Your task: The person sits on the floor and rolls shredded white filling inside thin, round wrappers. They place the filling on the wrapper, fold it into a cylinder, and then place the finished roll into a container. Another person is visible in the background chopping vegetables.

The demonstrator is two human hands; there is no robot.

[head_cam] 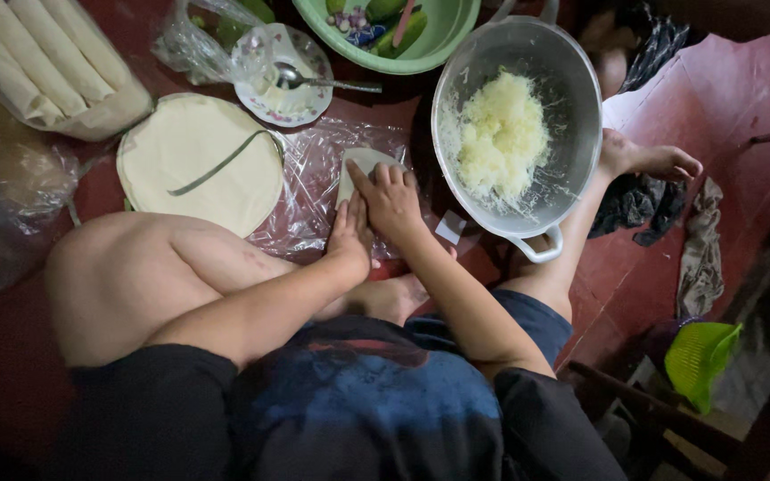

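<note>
Both hands are pressing flat, fingers extended and together, on a pale folded wrapper [360, 169] lying on a sheet of clear plastic [314, 191] on the dark red floor [733, 98]. The right hand [391, 200] is lying palm down over the wrapper's lower right edge, while the left hand [350, 236] is resting just beside and slightly under it, its fingertips touching the same fold; neither hand is closing around anything.

Seen from the head camera, the person is sitting on the floor with knees bent, the wrapper lying directly ahead of the hands. Just to the right of the hands a large metal bowl [572, 116] is holding a heap of pale shredded filling [503, 134], its handle pointing back toward the person's leg. To the left of the hands, touching the plastic sheet, a round stack of thin wrappers [198, 160] is lying with a dark green strip [225, 162] across it. Beyond the hands, a small floral dish [282, 76] is holding a metal spoon [323, 82], and a green bowl [443, 36] of vegetables is sitting farther off. At far left, well apart from the hands, finished rolls [42, 58] are lying side by side. A green plastic colander [701, 356] is sitting at lower right.
</note>
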